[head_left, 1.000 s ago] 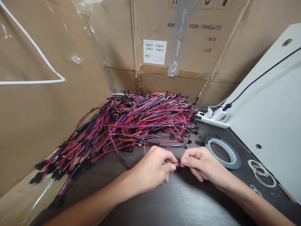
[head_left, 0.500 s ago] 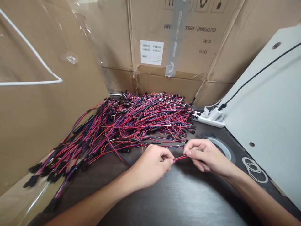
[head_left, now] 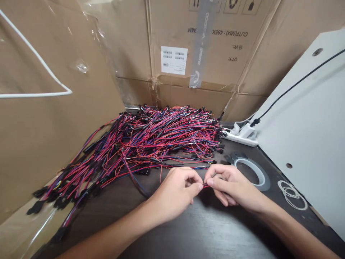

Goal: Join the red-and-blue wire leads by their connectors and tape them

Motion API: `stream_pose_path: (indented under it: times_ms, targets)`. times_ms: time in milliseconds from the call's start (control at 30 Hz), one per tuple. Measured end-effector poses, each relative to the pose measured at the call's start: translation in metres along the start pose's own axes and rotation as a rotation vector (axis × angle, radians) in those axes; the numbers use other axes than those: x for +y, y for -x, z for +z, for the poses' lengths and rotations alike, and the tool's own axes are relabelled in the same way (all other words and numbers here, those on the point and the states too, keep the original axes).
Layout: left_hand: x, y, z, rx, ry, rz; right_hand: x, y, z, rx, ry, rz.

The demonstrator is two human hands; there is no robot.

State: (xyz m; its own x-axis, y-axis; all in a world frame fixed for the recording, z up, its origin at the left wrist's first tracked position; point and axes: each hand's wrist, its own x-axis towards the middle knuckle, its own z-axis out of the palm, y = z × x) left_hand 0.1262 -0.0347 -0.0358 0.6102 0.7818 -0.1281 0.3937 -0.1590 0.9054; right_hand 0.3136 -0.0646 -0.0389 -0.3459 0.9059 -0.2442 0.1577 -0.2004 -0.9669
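Observation:
Between my hands runs a short visible stretch of red and dark wires (head_left: 205,186), pinched at both ends. My left hand (head_left: 180,187) is closed on it, thumb against the fingers. Close beside it, my right hand (head_left: 229,183) pinches the same wires between thumb and forefinger. The fingers hide most of what is held. Just behind the hands lies a big pile of wire harnesses (head_left: 172,133), red, blue and black, with black connectors at their ends. Several loose wires from it stretch toward my hands.
A roll of tape (head_left: 257,172) lies right of my right hand, with pale rubber bands (head_left: 292,194) beyond it. A white power strip (head_left: 239,138) with plugs stands behind. Cardboard (head_left: 215,72) walls the back and left, a white panel (head_left: 309,118) the right.
My hands have come closer together, the right one moving left and slightly down. Less wire shows between them, and more of the tape roll is uncovered.

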Motion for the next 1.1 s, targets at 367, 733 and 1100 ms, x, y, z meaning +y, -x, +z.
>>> stream_pose_path:
  times_ms: [367, 733, 1100]
  targets:
    - [-0.001, 0.000, 0.000, 0.010, -0.036, 0.005, 0.000, 0.000, -0.001, -0.039, 0.034, 0.098]
    - [0.007, -0.001, -0.007, -0.094, -0.063, -0.044, 0.002, -0.001, -0.007, -0.049, -0.029, 0.115]
    - [0.006, -0.001, -0.011, -0.258, 0.197, -0.139, 0.007, 0.001, -0.010, -0.200, -0.170, 0.078]
